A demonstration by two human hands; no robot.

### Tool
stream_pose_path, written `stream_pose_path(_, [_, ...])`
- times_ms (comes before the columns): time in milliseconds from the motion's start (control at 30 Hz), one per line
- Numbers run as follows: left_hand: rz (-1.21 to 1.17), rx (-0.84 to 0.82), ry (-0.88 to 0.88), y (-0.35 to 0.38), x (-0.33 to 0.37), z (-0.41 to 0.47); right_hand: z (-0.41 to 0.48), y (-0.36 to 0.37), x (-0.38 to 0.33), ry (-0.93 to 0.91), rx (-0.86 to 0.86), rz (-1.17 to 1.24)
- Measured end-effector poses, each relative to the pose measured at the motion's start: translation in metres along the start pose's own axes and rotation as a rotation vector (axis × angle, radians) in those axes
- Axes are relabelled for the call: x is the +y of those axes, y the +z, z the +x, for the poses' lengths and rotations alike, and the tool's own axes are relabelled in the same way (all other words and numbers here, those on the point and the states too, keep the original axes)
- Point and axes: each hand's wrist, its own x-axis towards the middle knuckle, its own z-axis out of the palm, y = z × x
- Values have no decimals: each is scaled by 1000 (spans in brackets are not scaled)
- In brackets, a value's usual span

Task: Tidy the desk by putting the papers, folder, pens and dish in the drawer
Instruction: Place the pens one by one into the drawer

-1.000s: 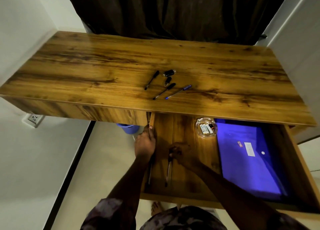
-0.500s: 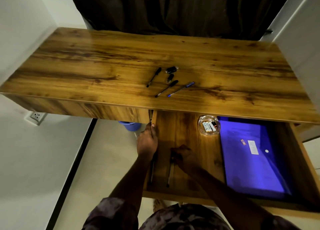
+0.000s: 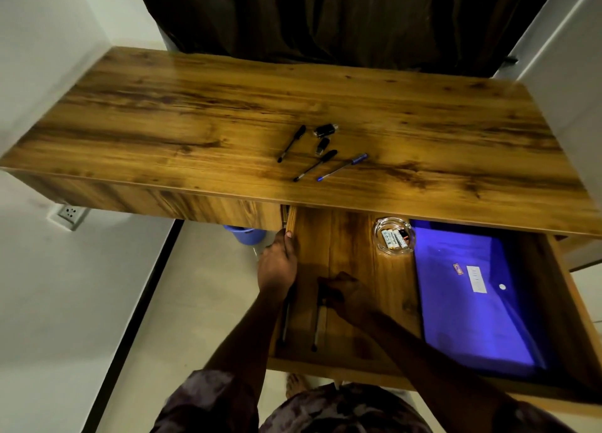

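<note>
We see the left hand [image 3: 277, 266] gripping the left wall of the open drawer [image 3: 325, 369]. The right hand [image 3: 350, 297] is inside the drawer, its fingers curled at the far end of a pen [image 3: 317, 325]; whether it pinches this pen, we cannot tell. A second pen [image 3: 286, 318] lies along the drawer's left wall. The glass dish [image 3: 391, 253] sits at the drawer's back, and the blue folder [image 3: 472, 318] fills its right part. Three pens [image 3: 315, 165] lie on the desk top [image 3: 195, 123] beyond the drawer.

Reaches in from 6 o'clock with both bare forearms. Grips the drawer wall [image 3: 291, 217] with the left hand [image 3: 277, 265], thumb toward 12 o'clock. Holds the right hand [image 3: 351, 297] at its 3 o'clock, fingers bent over a pen [image 3: 317, 323]; grip lost in shadow.
</note>
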Motion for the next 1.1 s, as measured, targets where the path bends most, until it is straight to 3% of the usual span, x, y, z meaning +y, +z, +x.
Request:
stream_pose_path(167, [-9,-16,-10,-2,1,-2,-6,-10,-5,-54,81,119])
stream_pose_path(333, [9,-42,-42,-5,5,-1,13,-48,-26,-160,416,2])
stream_pose_path(567, [-19,-71,-62,-6,4,0,83,-142,-67,-270,582,-213])
stream_pose_path(833, [-6,-16,-31,-1,0,0,148,-206,-34,137,406,-581])
stream_pose_path(1100, [-14,-62,-58,-2,2,1,126,-222,-5,-92,363,-301])
